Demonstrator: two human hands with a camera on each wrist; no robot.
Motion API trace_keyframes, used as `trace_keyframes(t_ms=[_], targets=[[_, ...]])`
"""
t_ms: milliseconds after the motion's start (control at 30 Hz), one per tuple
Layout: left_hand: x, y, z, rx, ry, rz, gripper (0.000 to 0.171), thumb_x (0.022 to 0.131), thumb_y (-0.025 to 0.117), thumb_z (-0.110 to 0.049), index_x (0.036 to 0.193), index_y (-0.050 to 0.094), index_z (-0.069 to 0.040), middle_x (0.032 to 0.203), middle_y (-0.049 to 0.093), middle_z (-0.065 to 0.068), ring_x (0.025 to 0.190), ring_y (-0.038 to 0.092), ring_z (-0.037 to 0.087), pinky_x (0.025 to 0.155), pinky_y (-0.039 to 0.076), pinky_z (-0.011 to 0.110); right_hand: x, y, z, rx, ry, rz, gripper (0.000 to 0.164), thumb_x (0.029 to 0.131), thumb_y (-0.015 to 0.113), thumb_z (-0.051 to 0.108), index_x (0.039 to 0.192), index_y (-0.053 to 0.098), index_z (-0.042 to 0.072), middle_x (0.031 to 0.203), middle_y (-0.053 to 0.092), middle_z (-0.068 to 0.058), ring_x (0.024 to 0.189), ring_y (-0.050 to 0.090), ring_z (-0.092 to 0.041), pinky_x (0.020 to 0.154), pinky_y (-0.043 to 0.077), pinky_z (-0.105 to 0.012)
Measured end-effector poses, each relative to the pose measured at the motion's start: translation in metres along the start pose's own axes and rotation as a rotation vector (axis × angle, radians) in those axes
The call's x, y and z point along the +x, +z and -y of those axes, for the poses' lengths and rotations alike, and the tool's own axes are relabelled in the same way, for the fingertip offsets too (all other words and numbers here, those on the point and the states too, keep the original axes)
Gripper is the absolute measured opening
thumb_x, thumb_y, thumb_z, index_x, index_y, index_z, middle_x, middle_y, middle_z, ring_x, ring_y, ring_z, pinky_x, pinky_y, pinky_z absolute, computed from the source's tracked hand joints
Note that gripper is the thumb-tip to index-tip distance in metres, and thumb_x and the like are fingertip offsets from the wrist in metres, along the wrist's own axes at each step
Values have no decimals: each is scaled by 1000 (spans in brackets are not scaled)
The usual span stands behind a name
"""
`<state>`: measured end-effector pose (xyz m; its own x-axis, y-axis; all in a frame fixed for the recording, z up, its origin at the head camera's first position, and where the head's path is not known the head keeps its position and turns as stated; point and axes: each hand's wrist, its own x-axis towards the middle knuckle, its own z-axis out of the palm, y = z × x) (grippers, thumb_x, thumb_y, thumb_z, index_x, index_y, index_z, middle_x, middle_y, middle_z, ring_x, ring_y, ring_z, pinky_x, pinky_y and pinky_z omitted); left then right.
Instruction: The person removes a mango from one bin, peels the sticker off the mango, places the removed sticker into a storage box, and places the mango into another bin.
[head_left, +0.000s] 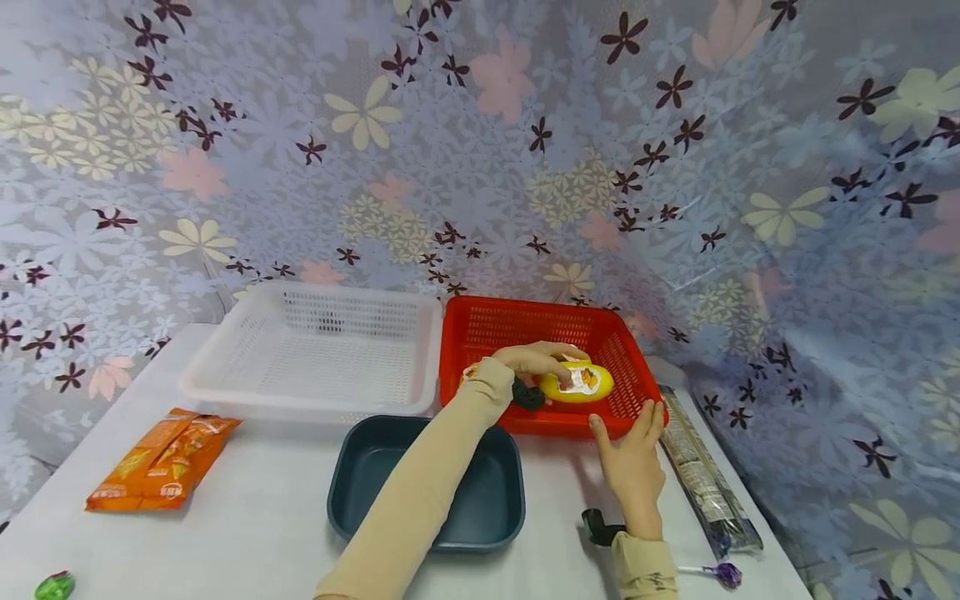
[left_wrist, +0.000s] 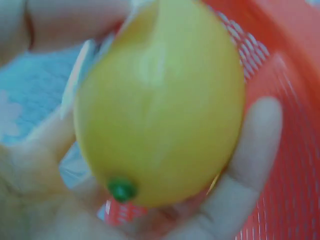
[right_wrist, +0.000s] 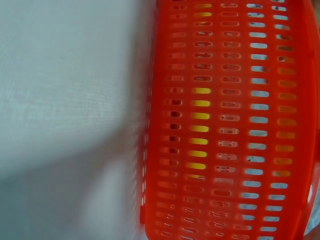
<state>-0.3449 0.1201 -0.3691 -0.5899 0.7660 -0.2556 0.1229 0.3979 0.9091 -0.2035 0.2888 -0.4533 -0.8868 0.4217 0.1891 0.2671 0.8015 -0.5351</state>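
In the head view, my left hand (head_left: 536, 360) reaches into the red basket (head_left: 480, 325) and grips a yellow fruit-shaped container (head_left: 592, 383) with a printed label. Seen close in the left wrist view, its rounded yellow body (left_wrist: 165, 110) has a green nub, and my fingers (left_wrist: 255, 140) curl round it. A dark lumpy thing (head_left: 528, 395) lies under that hand, its kind unclear. My right hand (head_left: 636, 467) touches the basket's front right corner with spread, fairly straight fingers. In the right wrist view, the slotted basket wall (right_wrist: 240, 195) is close and yellow shows through some slots.
A white basket (head_left: 202, 379) adjoins the red one. In front is a dark blue tray (head_left: 491, 542), partly under my left arm. An orange snack bag (head_left: 161, 462) and a green wrapped candy (head_left: 55, 586) lie left; a dark pipe (head_left: 597, 527), lollipop (head_left: 727, 575) and long packet (head_left: 705, 467) lie right.
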Motion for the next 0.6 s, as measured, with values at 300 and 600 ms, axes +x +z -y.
trace_keyframes(t_ms=[300,600], targets=[[-26,22,-9,-327,104,-44,59,90,58,-7,146,45,-20,140,43,8,94,53,19,80,58,46,-2,2,-1,11,9,13,104,90,41,69,154,-5,2,162,-5,-19,108,54,-58,76,44,-72],[-77,58,-19,-297,294,-179,58,90,61,-9,144,46,-21,138,46,5,94,53,13,72,59,29,1,3,-1,10,0,6,93,95,49,49,154,-6,2,162,-5,-20,102,56,-58,75,45,-71]])
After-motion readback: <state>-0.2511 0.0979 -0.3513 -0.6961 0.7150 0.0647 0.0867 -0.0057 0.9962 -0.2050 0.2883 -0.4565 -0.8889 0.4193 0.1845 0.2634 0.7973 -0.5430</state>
